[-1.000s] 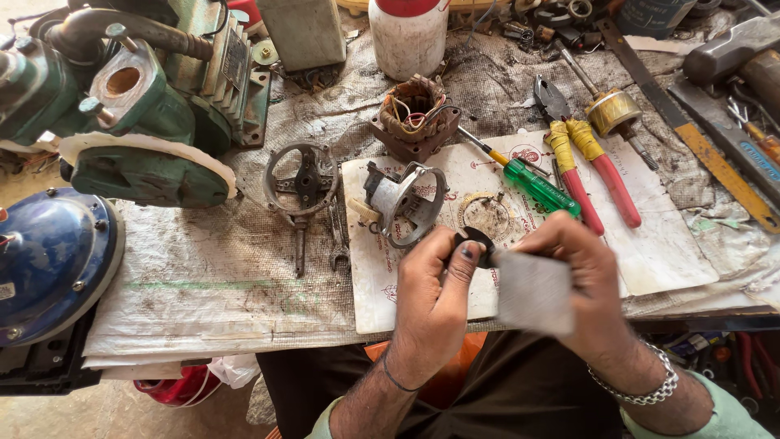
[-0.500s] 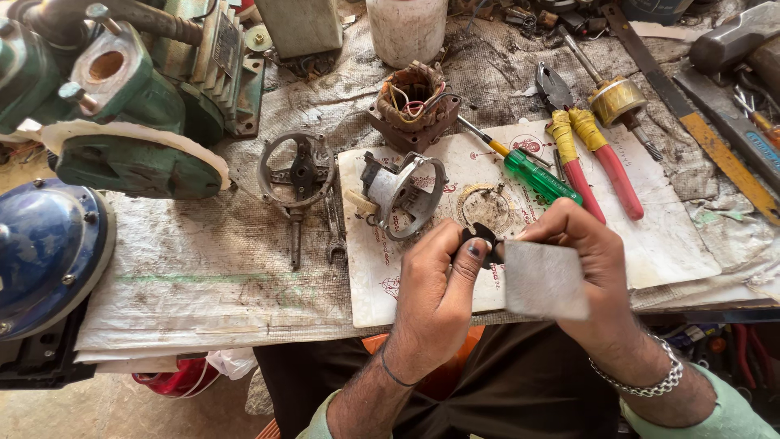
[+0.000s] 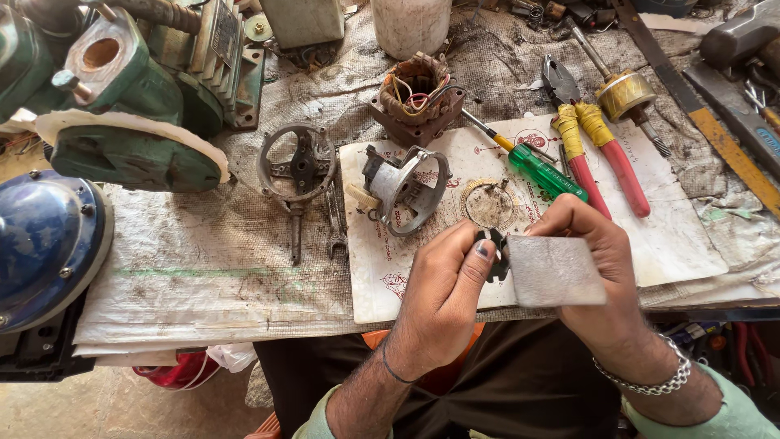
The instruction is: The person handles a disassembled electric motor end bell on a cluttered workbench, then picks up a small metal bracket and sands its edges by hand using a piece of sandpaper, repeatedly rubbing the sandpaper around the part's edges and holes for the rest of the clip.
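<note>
At nine o'clock sits a blue domed cover (image 3: 45,244), with a green pump body (image 3: 122,97) above at ten. Near centre, a grey round housing (image 3: 404,189) lies on the white sheet (image 3: 682,236). At six o'clock the left hand (image 3: 445,297) pinches a small black ring part (image 3: 492,254) between thumb and fingers. Touching it, the right hand (image 3: 597,276) is closed on a grey abrasive sheet (image 3: 554,271). Red-handled pliers (image 3: 601,154) lie at one o'clock.

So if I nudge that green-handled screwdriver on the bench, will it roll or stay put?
The green-handled screwdriver lies flat on a white sheet, so it probably won't tip. Its rounded handle may roll slightly, though the red-handled pliers beside it would likely stop it. It looks rigid.
</note>
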